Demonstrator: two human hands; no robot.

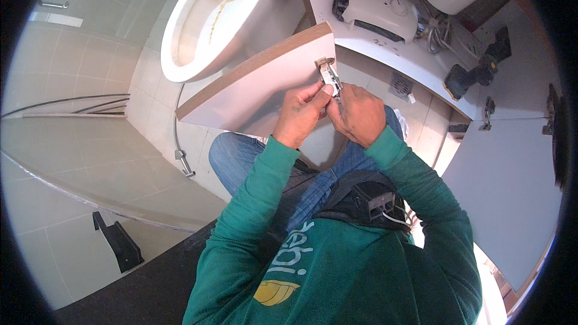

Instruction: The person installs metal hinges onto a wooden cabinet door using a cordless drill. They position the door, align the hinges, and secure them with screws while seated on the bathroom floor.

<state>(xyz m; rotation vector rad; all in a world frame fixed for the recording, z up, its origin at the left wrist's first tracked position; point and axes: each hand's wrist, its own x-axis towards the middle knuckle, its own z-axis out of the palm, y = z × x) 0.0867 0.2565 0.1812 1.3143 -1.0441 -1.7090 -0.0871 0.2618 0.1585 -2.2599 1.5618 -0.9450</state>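
A metal cabinet hinge sits at the edge of a pale cabinet door with a wood-coloured rim, which stands between my knees and the toilet. My left hand pinches the near end of the hinge between thumb and fingers. From the other side my right hand is closed at the same hinge, its thumb and forefinger against the metal. Whether a small screw or tool is between the right fingertips is hidden.
An open toilet bowl stands beyond the door. In the open cabinet lie a white heater-like appliance, cables and a dark cordless drill. At right hangs another cabinet door. A bidet sprayer lies on the floor.
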